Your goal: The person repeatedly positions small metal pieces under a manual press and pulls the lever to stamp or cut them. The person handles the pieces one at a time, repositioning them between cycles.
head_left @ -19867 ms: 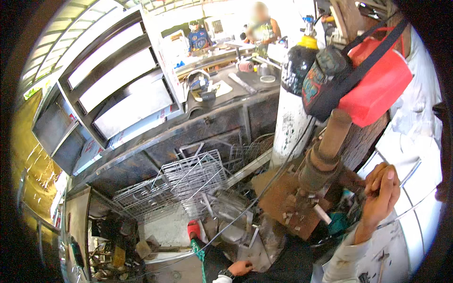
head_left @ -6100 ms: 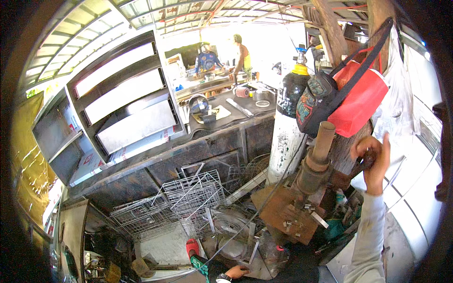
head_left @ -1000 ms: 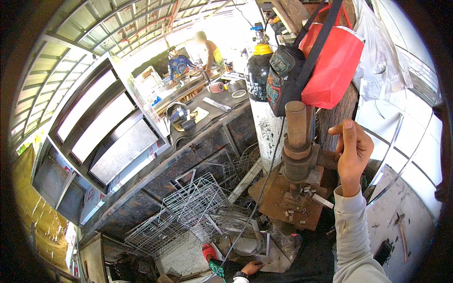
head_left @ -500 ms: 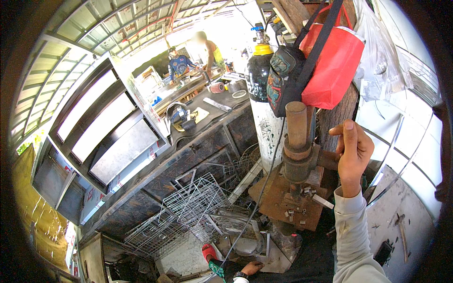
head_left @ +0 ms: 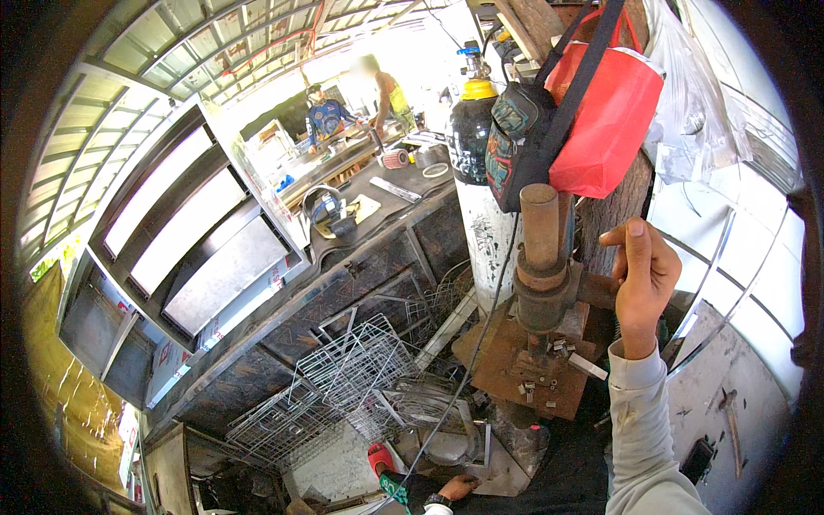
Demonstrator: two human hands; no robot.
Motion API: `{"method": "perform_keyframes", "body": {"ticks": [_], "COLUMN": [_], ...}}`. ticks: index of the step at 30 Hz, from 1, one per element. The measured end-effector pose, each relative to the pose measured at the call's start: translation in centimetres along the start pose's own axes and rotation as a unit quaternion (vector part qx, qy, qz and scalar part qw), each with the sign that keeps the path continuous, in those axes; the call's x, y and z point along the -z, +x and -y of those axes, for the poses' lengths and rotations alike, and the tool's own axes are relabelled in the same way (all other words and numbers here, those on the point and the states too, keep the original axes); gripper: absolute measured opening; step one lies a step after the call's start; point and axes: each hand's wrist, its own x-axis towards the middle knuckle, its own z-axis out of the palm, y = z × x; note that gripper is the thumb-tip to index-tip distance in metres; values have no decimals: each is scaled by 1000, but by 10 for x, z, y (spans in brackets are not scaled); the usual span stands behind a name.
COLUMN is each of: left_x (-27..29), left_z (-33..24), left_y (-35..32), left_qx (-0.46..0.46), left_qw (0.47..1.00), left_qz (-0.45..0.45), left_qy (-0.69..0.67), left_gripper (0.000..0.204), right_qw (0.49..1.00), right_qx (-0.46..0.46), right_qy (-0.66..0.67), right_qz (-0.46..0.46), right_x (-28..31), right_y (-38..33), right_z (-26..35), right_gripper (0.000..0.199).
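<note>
My right hand (head_left: pixel 644 283) is raised beside a rusty upright press-like tool (head_left: pixel 541 287), near the end of its side shaft. Its fingers are curled and the thumb points up; whatever they may hold is hidden. Under the tool is a brown metal plate (head_left: pixel 515 365) with several small cut metal pieces (head_left: pixel 530 395) scattered on it. A pale bar (head_left: pixel 587 366) juts from the plate's right side. Low in the picture, my left hand (head_left: pixel 461 487), with a dark watch at the wrist, lies loosely over my dark-trousered leg, its fingers apart from any tool.
A white gas cylinder (head_left: pixel 481 223) stands behind the tool, with a black bag (head_left: pixel 519 137) and a red bag (head_left: pixel 605 120) hanging beside it. Wire racks (head_left: pixel 356 365) lie left. A hammer (head_left: pixel 732 433) rests on the right. Two people (head_left: pixel 390 94) are at a far bench.
My hands and the tool stay in place. At the far bench, the seated person in blue has raised their head, and the standing person has shifted slightly.
</note>
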Motion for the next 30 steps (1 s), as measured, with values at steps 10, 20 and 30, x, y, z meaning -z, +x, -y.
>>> {"method": "perform_keyframes", "body": {"ticks": [10,20,30], "left_x": [-1,4,9], "left_z": [-39,-40,-31], "left_y": [-12,-22,-25], "left_qx": [33,31,45], "left_qw": [999,999,999], "left_qz": [-12,-23,-3], "left_qy": [-33,-5,-21], "left_gripper": [59,60,57], "right_qw": [1000,1000,1000], "right_qx": [2,7,5], "right_qy": [-8,0,2], "right_qz": [6,3,2], "right_x": [2,2,0], "right_y": [-1,0,0], "right_z": [-1,-2,0], "right_gripper": [42,42,41]}}
